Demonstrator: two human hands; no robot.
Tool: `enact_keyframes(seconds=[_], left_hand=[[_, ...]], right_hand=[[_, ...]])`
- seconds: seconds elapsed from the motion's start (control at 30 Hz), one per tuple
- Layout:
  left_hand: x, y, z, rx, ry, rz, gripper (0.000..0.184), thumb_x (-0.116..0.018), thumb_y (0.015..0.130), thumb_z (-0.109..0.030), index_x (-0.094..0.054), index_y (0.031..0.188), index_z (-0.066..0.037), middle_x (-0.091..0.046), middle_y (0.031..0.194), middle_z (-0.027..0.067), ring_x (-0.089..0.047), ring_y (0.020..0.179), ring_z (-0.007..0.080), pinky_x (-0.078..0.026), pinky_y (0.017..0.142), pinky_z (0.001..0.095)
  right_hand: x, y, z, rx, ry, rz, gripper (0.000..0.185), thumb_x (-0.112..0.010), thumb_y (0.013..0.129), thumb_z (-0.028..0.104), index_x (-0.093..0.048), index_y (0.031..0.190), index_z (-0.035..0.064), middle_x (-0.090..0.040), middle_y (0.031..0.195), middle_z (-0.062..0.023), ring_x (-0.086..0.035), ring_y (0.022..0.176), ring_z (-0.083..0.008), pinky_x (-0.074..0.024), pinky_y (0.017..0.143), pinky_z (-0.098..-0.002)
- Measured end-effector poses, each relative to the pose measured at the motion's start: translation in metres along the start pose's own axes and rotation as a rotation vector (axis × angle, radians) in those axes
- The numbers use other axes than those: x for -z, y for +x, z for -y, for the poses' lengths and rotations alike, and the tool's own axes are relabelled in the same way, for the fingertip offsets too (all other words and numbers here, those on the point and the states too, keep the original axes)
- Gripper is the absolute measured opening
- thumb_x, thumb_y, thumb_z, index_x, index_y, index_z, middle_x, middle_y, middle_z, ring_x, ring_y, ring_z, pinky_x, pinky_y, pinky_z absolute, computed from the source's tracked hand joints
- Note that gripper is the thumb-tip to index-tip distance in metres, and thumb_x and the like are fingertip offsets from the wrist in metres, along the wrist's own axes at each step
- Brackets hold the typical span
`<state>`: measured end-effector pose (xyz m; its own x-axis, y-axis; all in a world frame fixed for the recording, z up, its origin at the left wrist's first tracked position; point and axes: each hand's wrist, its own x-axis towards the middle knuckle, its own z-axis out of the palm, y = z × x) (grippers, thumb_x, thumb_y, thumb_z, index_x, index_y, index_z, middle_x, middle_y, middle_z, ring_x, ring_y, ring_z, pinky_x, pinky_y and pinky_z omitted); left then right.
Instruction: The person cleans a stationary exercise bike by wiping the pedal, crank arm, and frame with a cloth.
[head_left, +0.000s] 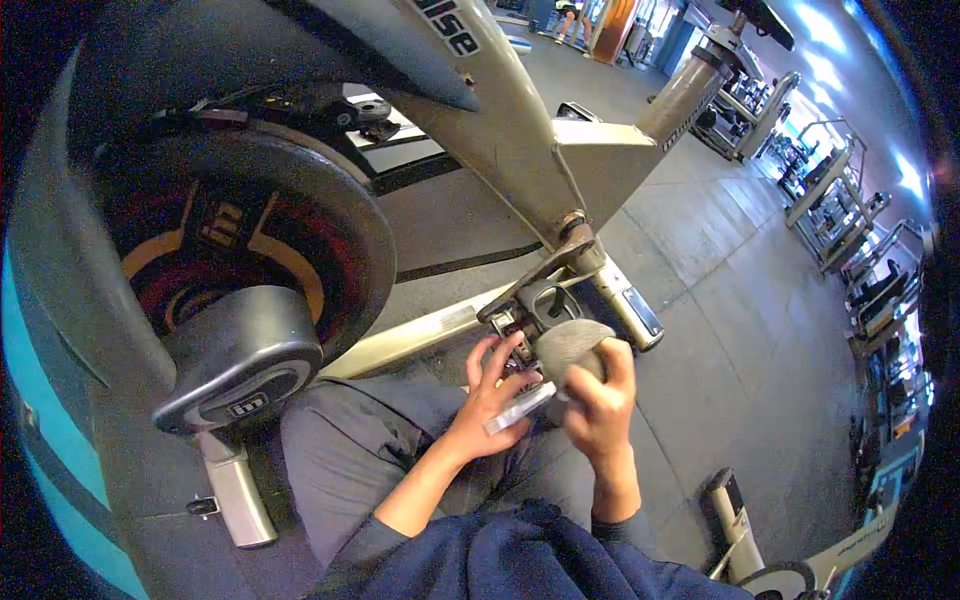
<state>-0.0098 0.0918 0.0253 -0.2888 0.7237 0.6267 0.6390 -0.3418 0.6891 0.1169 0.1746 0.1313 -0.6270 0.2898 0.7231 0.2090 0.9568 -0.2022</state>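
An exercise bike's pedal (552, 303) with a dark toe cage hangs on its crank arm (540, 272) in front of me. My left hand (485, 405) is curled at the near side of the pedal, its fingertips on the metal parts. A small whitish, blurred block (522, 407) lies against the thumb side of that hand; I cannot make out its kind. My right hand (603, 402) is closed on a bunched grey cloth (572, 350), which is against or just over the near end of the pedal and partly covers it.
The bike's flywheel (345, 225) and its grey cover (245, 340) stand at the left. Its cream frame (510, 120) rises above the pedal. Another machine's foot (735, 515) is at the lower right. Gym machines (825, 190) line the right side of the dark floor.
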Motion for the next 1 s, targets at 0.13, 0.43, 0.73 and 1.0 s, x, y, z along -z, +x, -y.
enact_keyframes(seconds=[0.13,0.43,0.73,1.0], left_hand=[[0.0,0.002,-0.001,-0.003,0.013,0.014,0.055,-0.067,0.055,-0.01,-0.057,0.109,-0.014,-0.022,0.149,0.0144,-0.014,0.132,0.0456,-0.022,0.106,0.0547],[0.001,0.005,-0.004,-0.012,0.056,0.011,0.053,-0.067,0.055,-0.009,-0.057,0.107,-0.014,-0.026,0.146,0.0152,-0.015,0.131,0.0461,-0.023,0.106,0.0546],[-0.004,0.002,-0.002,0.008,-0.016,-0.019,0.049,-0.067,0.057,-0.008,-0.056,0.104,-0.013,-0.026,0.146,0.0165,-0.015,0.131,0.0472,-0.024,0.104,0.0573],[-0.006,0.001,-0.001,0.03,-0.058,-0.006,0.05,-0.067,0.056,-0.008,-0.056,0.105,-0.013,-0.025,0.146,0.0159,-0.015,0.131,0.0471,-0.025,0.105,0.0558]], right_hand=[[0.023,0.031,-0.01,-0.136,0.085,-0.129,0.02,-0.05,0.062,-0.001,-0.056,0.081,-0.0053,-0.048,0.106,-0.0215,-0.05,0.097,-0.0345,-0.0389,0.088,-0.0361],[-0.006,0.08,-0.032,0.156,0.189,0.306,0.03,-0.045,0.086,0.02,-0.065,0.097,-0.0008,-0.061,0.108,-0.0169,-0.055,0.105,-0.0337,-0.0445,0.09,-0.0398],[-0.035,0.066,-0.037,-0.08,0.171,-0.127,0.032,-0.04,0.09,0.02,-0.061,0.082,-0.0037,-0.059,0.084,-0.0199,-0.057,0.079,-0.0372,-0.0451,0.073,-0.0408],[-0.031,0.064,-0.035,-0.081,0.202,-0.046,0.02,-0.061,0.082,0.02,-0.061,0.084,-0.0006,-0.058,0.089,-0.0159,-0.056,0.083,-0.0335,-0.0445,0.074,-0.0379]])
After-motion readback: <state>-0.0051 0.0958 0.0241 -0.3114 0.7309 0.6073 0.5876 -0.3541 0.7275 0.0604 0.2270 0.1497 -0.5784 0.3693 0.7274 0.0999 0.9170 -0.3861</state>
